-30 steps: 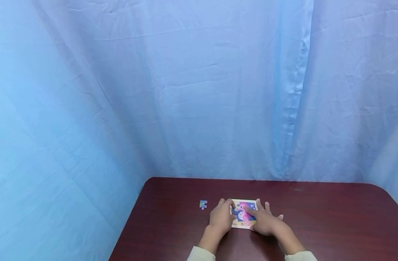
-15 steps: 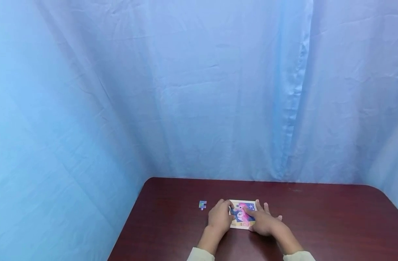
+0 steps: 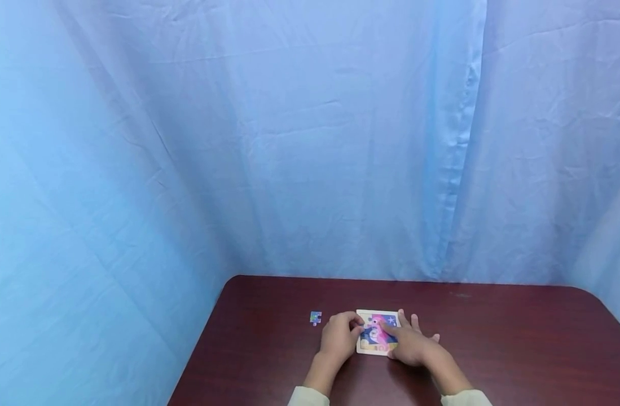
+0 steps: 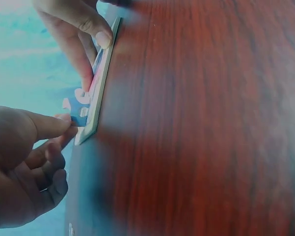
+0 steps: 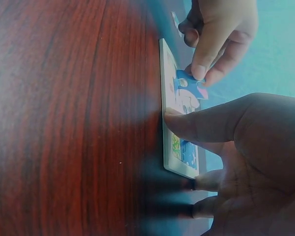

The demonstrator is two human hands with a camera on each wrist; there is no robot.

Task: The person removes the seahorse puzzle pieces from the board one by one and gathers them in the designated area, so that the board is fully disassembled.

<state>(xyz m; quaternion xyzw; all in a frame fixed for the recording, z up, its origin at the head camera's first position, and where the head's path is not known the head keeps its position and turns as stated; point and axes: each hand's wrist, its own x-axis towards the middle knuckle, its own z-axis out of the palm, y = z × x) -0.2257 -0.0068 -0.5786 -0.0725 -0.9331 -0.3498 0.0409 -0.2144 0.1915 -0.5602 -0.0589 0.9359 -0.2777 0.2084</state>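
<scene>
A jigsaw board [image 3: 372, 353] with a pale border and a pink sea creature on blue lies flat on the table. My left hand [image 3: 338, 339] is at its left side, pinching a blue jigsaw piece [image 4: 79, 109] between thumb and forefinger. In both wrist views this piece is tilted up from the board, its lower edge at the picture. My right hand [image 3: 415, 345] rests on the board's right side, its index finger straight on the pink figure. The right thumb [image 5: 179, 124] presses at the near border, and the other fingers spread past the right edge.
A loose jigsaw piece [image 3: 316, 317], blue and green, lies on the table to the left of the board. The dark red-brown table [image 3: 518, 338] has rounded far corners. Light blue curtains [image 3: 310, 169] hang behind it and along the sides.
My left hand has drawn back slightly to the left, baring more of the board's left border, and the piece at its fingertips is tilted up. The right hand has stayed almost still.
</scene>
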